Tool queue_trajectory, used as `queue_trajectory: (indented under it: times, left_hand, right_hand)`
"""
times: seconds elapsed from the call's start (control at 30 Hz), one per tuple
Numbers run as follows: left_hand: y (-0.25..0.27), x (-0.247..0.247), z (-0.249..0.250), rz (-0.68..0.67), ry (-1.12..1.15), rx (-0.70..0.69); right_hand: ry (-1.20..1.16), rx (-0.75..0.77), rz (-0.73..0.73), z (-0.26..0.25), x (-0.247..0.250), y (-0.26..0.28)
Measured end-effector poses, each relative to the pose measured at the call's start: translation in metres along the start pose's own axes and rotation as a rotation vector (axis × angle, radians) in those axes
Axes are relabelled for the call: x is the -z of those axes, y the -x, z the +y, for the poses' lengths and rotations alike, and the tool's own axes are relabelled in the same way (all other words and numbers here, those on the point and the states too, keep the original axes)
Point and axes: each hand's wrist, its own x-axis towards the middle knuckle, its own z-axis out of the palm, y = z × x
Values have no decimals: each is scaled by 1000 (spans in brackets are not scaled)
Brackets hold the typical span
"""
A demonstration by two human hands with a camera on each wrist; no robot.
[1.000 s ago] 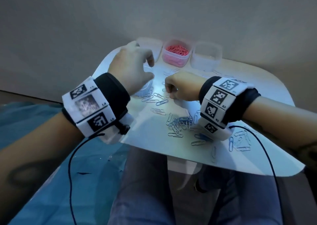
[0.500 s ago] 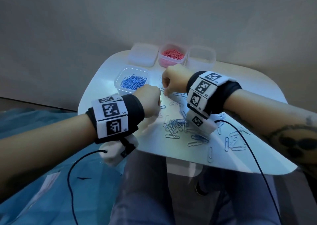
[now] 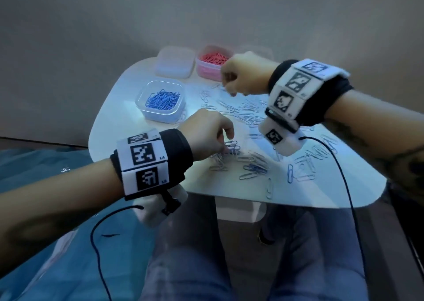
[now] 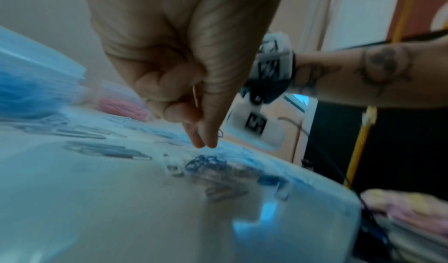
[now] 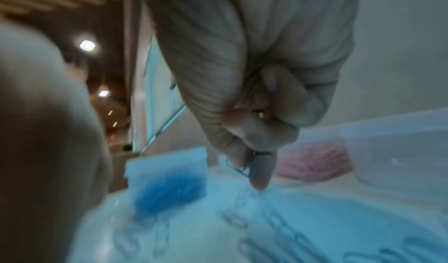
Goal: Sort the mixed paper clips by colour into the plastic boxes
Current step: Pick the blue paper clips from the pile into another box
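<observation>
The right hand pinches a thin blue wire paper clip between thumb and forefinger, above the far edge of the rounded white table, by the clear plastic box of pink clips. Its knuckles hide a third box. The left hand, fingers curled, pinches something blue, too blurred to name, over loose clips near the front edge. The clear box of blue clips stands left.

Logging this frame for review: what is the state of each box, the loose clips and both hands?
Blue clip box: open, partly filled with blue clips.
Pink clip box: open, holds pink clips.
Far left box: contents not discernible.
Loose clips: scattered on the table, unsorted.
Left hand: fingertips pinching a blue clip above the pile.
Right hand: pinching a blue clip.
</observation>
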Motion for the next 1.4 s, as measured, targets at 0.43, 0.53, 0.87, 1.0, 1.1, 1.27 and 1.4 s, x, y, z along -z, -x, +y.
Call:
queue_trajectory:
  times: [0.43,0.53,0.87,1.0,1.1,1.27,1.4]
  left_hand:
    - [-21,7,9,-255,-86,79]
    - [-21,16,5,-206,94,123]
    - [-5,46,19,-102,610,216]
    - [3,52,31,-125,755,235]
    - [6,50,43,-179,964,223]
    - [11,42,58,-268,1289,193]
    - [12,36,77,-174,959,30]
  right_hand:
    - [-567,-290,320,39,-4,162]
    - [-855,-340,421,40,-21,182]
    - [-1260,-434,489,12,-44,170]
    - [-1378,-457,441,-1,-42,156]
    - [-1544,-458,404,-7,-45,150]
    - [-1994,-489,294,-3,-51,150]
    - [-2279,-499,258,-1,-56,148]
